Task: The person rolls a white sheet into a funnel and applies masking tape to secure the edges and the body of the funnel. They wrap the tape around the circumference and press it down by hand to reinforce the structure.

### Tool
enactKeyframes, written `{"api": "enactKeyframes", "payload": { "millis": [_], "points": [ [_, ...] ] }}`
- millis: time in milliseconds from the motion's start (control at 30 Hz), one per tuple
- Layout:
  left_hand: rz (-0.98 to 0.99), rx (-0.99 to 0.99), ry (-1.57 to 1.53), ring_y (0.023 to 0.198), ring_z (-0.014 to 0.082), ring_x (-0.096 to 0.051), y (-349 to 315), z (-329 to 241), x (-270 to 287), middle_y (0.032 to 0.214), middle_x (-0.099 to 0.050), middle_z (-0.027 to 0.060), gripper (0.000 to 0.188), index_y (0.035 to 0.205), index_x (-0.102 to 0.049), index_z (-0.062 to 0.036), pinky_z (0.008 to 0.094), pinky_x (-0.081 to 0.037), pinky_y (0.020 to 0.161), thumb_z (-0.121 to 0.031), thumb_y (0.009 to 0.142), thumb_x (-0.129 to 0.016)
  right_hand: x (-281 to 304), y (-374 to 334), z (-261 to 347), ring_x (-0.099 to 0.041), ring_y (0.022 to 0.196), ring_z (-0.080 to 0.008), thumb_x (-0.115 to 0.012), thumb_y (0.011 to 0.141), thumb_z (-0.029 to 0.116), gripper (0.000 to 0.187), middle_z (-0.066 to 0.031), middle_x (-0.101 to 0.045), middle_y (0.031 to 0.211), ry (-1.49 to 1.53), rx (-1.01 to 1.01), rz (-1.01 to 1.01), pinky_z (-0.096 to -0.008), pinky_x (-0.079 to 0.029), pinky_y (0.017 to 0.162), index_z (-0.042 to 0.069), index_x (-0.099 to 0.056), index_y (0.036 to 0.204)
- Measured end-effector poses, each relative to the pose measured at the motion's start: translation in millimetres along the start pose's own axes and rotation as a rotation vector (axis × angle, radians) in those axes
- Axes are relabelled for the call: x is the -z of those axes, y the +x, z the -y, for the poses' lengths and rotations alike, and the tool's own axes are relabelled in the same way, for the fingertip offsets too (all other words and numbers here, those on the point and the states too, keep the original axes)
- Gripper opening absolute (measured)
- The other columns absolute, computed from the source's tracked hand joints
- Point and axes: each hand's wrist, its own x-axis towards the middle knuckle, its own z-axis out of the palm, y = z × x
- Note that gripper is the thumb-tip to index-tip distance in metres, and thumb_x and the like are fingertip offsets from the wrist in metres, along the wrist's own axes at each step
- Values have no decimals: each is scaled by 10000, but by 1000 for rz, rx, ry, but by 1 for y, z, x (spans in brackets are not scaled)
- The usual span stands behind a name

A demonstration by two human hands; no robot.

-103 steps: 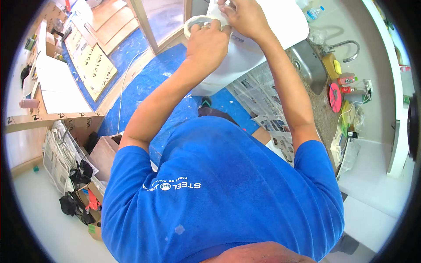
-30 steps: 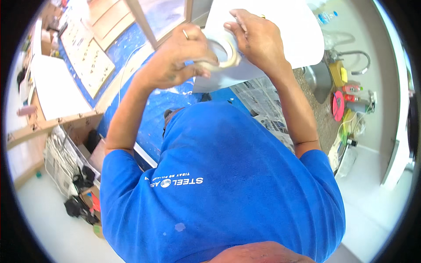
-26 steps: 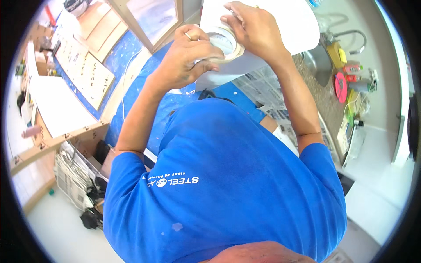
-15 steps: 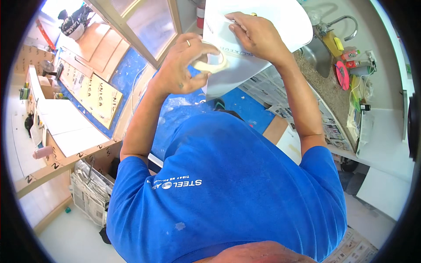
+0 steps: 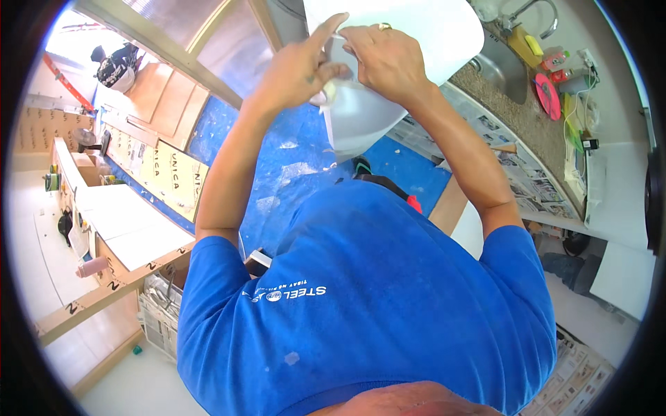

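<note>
A large white sheet (image 5: 430, 35), curled and flexible, rises in front of me at the top, its lower part hanging toward the blue floor covering. My right hand (image 5: 388, 62) lies on its left part, fingers together and bent at the edge. Close beside it, my left hand (image 5: 295, 73) holds a roll of pale tape (image 5: 329, 91), mostly hidden by the palm and fingers. The index finger of my left hand stretches up to the fingertips of my right hand. Whether a tape strip runs between them is too blurred to tell.
At right stands a counter with a sink (image 5: 503, 73), a faucet (image 5: 538, 17) and a pink disc (image 5: 547, 97). A framed glazed panel (image 5: 222, 41) leans at upper left. Boards lie on the blue floor covering (image 5: 291, 149); a white-topped bench (image 5: 128, 218) stands at left.
My left hand has moved up and right, close to my right hand, and the tape roll has turned mostly out of sight. My right hand has shifted slightly left and down along the sheet.
</note>
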Motion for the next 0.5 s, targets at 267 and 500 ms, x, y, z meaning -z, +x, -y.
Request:
{"api": "enactKeyframes", "payload": {
  "millis": [267, 500],
  "points": [
    [-83, 30, 435, 772, 327, -696, 30, 0, 0, 783, -682, 142, 210, 1149, -642, -112, 409, -504, 668, -139, 942, -670, 16, 1, 2, -688, 779, -289, -723, 815, 106, 270, -117, -713, 864, -25, -5, -47, -362, -528, 647, 66, -680, 1079],
    [62, 12, 261, 851, 369, -734, 40, -24, 21, 855, -743, 198, 77, 934, -657, 1, 422, -547, 711, -31, 885, -608, -3, -91, 74, -653, 1044, -214, -718, 943, 139, 396, -126, -678, 1222, 1026, -948, -30, -347, -533, 851, 0, -625, 1301]
  ]
}}
